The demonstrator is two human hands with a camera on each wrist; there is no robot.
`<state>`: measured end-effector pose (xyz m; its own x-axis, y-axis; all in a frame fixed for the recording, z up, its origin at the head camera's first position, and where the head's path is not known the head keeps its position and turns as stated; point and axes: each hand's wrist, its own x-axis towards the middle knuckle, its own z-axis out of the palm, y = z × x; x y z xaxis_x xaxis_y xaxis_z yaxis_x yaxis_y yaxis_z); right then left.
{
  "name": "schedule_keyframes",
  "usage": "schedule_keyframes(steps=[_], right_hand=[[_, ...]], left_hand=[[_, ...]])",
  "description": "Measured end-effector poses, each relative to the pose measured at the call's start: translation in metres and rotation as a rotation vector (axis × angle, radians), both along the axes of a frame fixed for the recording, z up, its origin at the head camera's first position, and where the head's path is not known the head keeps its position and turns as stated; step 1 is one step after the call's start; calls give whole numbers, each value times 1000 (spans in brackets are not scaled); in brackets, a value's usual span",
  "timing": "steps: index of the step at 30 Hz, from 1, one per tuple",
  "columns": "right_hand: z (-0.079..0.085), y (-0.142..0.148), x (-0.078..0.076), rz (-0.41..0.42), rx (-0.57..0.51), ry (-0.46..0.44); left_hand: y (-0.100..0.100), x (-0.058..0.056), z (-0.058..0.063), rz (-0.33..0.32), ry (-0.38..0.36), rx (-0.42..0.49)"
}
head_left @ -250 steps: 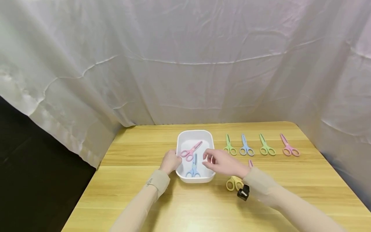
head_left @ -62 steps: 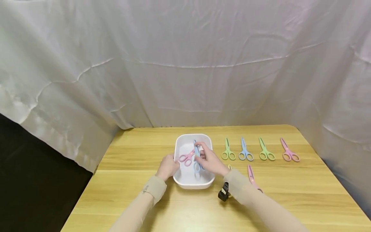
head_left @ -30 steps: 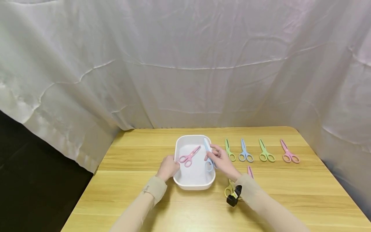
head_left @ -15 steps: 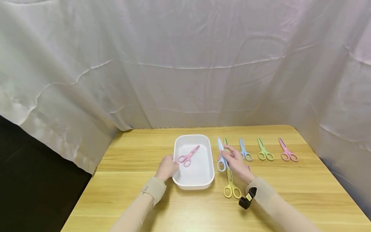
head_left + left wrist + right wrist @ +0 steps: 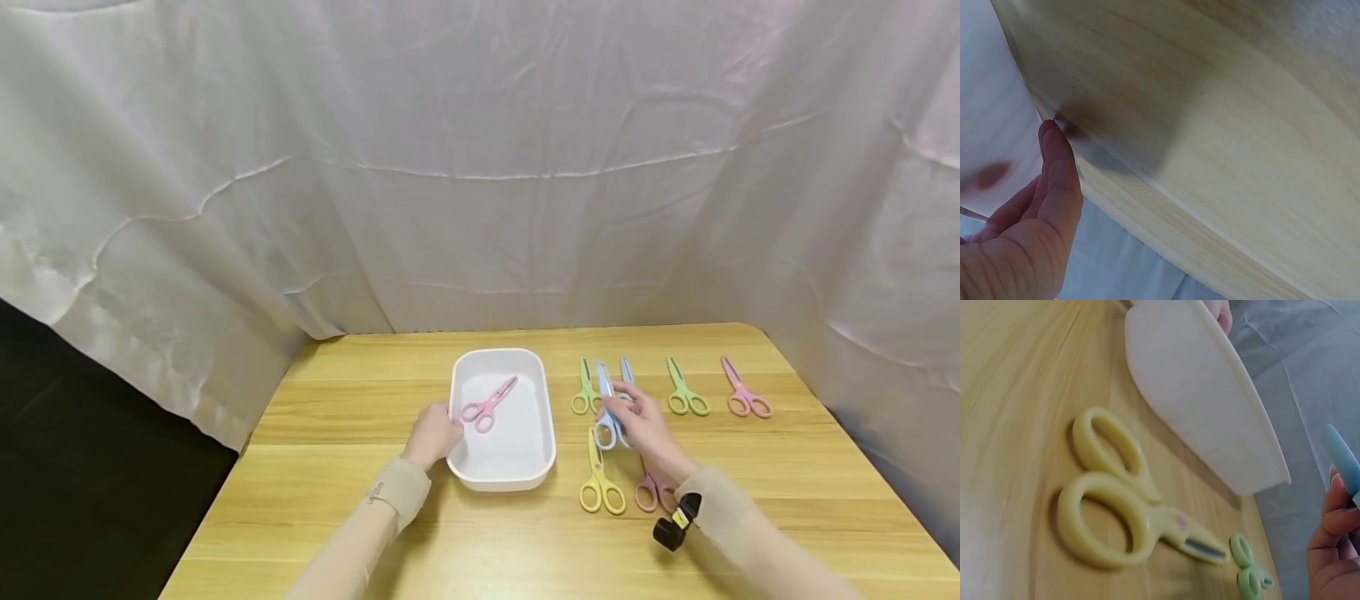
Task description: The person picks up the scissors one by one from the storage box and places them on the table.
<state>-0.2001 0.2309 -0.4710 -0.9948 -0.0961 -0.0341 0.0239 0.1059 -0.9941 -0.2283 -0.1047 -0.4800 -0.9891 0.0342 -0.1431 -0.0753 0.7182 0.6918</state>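
Observation:
My left hand grips the left rim of a white plastic bin, the thumb over the edge and the fingers along the outer wall. Inside the bin lies one pair of pink scissors. My right hand pinches a pair of light blue scissors above the table, blades pointing away from me. Below them lie yellow scissors and another pink pair, partly hidden by the right hand. In the right wrist view the blue scissors show only in part at the edge.
Along the back right lie green scissors, a partly covered blue pair, a second green pair and pink scissors. A wooden table carries everything, with a grey curtain behind it.
My right hand has lifted the blue scissors out of the bin and carried them right, past the yellow pair. The left hand keeps its grip on the rim; the pink scissors stay inside.

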Motion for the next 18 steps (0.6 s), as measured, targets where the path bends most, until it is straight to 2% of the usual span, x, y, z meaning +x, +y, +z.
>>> schedule_keyframes(steps=[6, 18], right_hand=[[-7, 16, 6, -21, 17, -40], [-13, 34, 17, -44, -51, -73]], left_hand=[[0, 0, 0, -11, 8, 0], [0, 0, 0, -18, 19, -6]])
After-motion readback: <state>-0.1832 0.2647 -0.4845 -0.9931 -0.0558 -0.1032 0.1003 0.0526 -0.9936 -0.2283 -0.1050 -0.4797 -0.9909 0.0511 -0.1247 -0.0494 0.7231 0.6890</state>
